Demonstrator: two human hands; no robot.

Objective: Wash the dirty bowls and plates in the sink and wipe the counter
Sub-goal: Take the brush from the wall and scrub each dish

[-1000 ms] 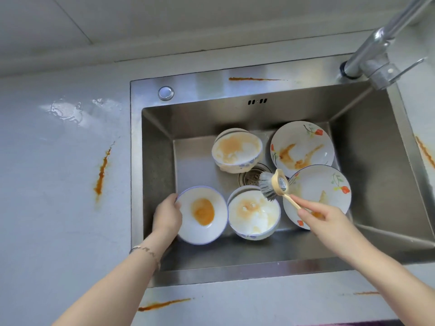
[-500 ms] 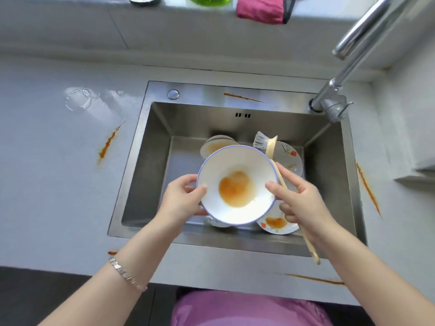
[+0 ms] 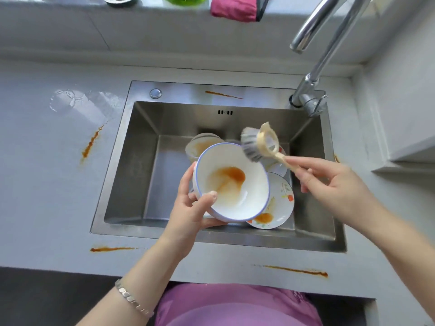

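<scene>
My left hand (image 3: 190, 208) grips a white blue-rimmed bowl (image 3: 244, 184) by its left rim, thumb inside, tilted above the steel sink (image 3: 131, 175). An orange sauce smear covers the bowl's bottom. My right hand (image 3: 329, 184) pinches the beige handle of a dish brush (image 3: 259, 144); its grey bristles hover at the bowl's upper right rim. Below the bowl lie a flowered plate (image 3: 280, 208) with an orange stain and a second stained bowl (image 3: 202, 143), both partly hidden.
The chrome faucet (image 3: 313, 74) rises at the sink's back right. Orange streaks mark the grey counter (image 3: 47, 184) at left, front and on the sink rim; a water puddle (image 3: 70, 102) sits at back left. A pink cloth (image 3: 233, 8) lies on the ledge behind.
My left hand lifted the bowl out of the sink and tilted it toward me. My right hand swung the brush head from behind the bowl round to its upper right rim.
</scene>
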